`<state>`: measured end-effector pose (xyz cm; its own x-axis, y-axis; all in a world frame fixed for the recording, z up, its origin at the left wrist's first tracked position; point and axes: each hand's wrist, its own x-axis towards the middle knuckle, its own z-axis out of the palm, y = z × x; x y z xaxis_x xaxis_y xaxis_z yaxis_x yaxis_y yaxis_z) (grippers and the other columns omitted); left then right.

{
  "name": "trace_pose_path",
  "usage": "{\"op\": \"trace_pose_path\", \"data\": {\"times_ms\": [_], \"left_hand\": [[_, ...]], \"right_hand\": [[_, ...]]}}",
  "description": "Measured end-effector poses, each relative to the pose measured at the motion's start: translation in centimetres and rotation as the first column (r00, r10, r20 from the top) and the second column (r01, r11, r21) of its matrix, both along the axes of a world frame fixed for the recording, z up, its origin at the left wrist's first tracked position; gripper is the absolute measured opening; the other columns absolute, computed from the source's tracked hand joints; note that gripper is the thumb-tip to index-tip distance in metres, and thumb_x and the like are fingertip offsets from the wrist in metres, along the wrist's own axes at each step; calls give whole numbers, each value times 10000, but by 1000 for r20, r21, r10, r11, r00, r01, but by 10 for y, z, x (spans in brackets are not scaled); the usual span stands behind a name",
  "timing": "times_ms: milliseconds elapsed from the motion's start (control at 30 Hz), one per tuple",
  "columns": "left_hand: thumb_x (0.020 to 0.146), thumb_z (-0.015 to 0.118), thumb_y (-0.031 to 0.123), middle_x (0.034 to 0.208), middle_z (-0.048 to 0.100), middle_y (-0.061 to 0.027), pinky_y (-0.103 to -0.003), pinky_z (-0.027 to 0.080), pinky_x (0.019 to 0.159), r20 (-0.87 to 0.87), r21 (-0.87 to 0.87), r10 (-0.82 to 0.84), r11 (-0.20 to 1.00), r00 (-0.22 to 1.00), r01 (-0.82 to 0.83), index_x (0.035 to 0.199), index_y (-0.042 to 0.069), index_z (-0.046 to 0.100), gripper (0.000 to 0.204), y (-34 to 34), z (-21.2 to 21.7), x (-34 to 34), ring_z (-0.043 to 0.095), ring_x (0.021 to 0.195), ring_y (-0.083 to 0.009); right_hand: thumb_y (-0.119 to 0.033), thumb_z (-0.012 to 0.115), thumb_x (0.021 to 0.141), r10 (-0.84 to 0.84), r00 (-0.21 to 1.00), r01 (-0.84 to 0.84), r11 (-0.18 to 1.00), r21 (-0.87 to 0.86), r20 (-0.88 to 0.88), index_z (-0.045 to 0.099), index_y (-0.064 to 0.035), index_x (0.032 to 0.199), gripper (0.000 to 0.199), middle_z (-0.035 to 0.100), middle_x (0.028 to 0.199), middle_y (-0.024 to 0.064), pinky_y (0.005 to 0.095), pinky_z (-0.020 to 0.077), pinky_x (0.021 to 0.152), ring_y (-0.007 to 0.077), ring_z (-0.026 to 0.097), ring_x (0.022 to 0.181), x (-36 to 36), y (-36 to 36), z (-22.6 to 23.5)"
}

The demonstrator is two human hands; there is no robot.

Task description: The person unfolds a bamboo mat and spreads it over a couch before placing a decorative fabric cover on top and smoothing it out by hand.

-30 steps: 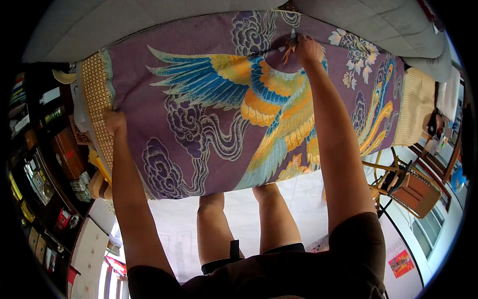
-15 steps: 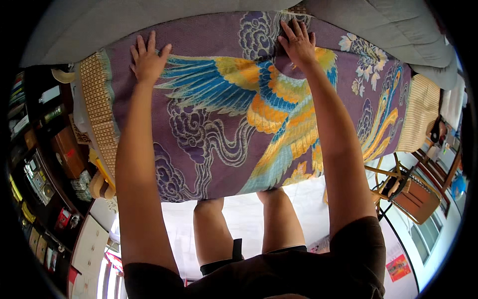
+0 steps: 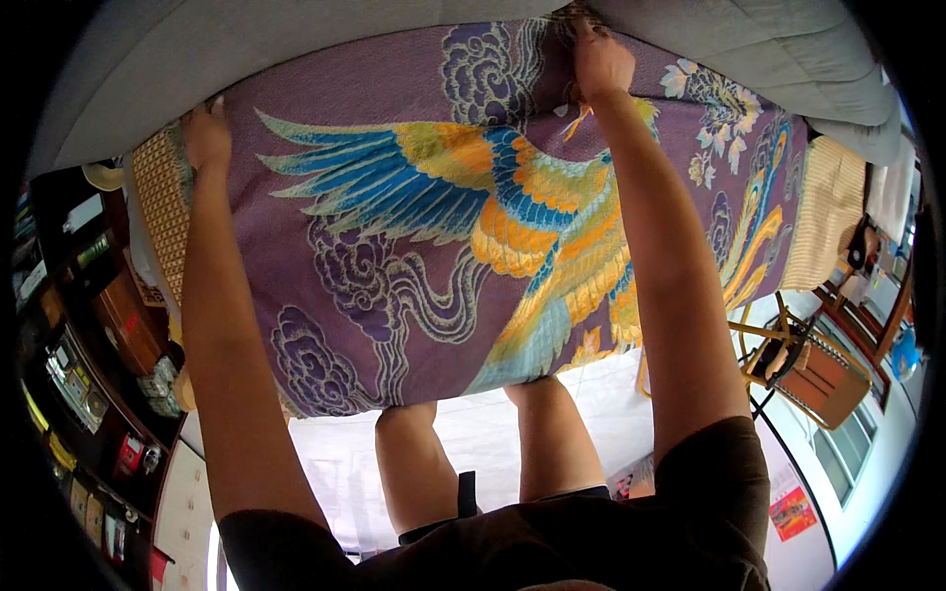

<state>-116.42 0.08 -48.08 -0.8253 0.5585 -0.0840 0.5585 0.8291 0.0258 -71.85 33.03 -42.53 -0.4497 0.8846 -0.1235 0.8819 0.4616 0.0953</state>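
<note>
A purple woven sofa cover (image 3: 286, 227) with a large blue, yellow and orange bird spreads over the seat in front of me. At its far left corner my left hand (image 3: 207, 140) is closed on the cloth, fingers curled over beside the fringed edge. My right hand (image 3: 603, 64) grips the far edge of the cover right against the grey back cushion (image 3: 325, 28), its fingertips partly hidden. Small folds run through the cloth around the right hand. Both arms reach straight out, and my knees touch the near edge.
Tan woven matting shows beyond the cover at the left (image 3: 161, 212) and right (image 3: 833, 212). Dark shelves (image 3: 99, 281) with boxes and small goods stand at the left. A folding chair (image 3: 813, 374) is at the right, on the pale floor (image 3: 330, 483).
Both hands lay flat with fingers spread and are now closed on the cloth. The left hand moved left, the right one farther toward the back cushion. The cover's pattern shifted slightly left.
</note>
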Motion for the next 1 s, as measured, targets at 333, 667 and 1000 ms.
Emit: {"op": "trace_pose_path", "data": {"times_ms": [333,667,1000], "left_hand": [[864,499,532,1350,333,-214,-605,287,940,-113,180,261,954,959,-239,1299,81,476,627,-3,-17,-28,335,1230,-361],[889,475,511,1425,312,-157,-529,240,1008,-501,8,201,974,842,-228,1349,-11,381,702,-17,-50,-135,296,1272,-314],[916,488,431,1222,529,-157,-423,367,922,-319,57,-147,983,936,174,1207,-18,532,537,-21,-25,-104,492,1089,-275]], "right_hand": [[-222,498,878,276,767,-130,951,282,-579,486,-24,1183,364,513,1185,216,473,361,969,394,459,1132,-16,-21,-21],[-379,348,939,235,900,-227,972,66,-366,410,-88,1330,492,387,1380,159,513,174,1085,333,298,1311,-34,-41,-16],[-373,363,922,219,935,-177,970,169,-279,428,-109,1317,480,423,1339,148,527,219,1066,324,351,1261,-39,-9,-69]]}}
